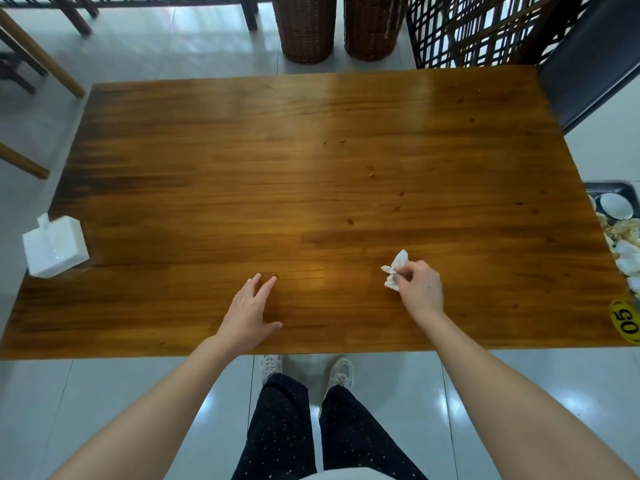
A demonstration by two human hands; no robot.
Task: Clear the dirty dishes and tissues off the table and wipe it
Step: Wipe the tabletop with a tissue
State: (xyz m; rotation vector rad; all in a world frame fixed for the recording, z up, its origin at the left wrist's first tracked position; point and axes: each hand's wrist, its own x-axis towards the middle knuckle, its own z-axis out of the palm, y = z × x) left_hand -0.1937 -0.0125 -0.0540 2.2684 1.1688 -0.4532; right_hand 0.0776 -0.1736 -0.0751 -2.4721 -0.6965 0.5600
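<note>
A brown wooden table (242,174) fills the view, with small crumbs and stains (372,174) scattered over its right half. My right hand (420,289) pinches a crumpled white tissue (396,268) near the table's front right. My left hand (247,313) lies flat on the wood near the front edge, fingers straight, holding nothing. A dark tray (609,188) off the table's right edge holds white bowls (616,206) and used tissues.
A white tissue box (55,247) sits on the table's left front corner. A yellow "05" sticker (627,322) marks the right front corner. Wicker baskets (304,26) and a lattice screen stand beyond the far edge. Wooden chair legs are at the left.
</note>
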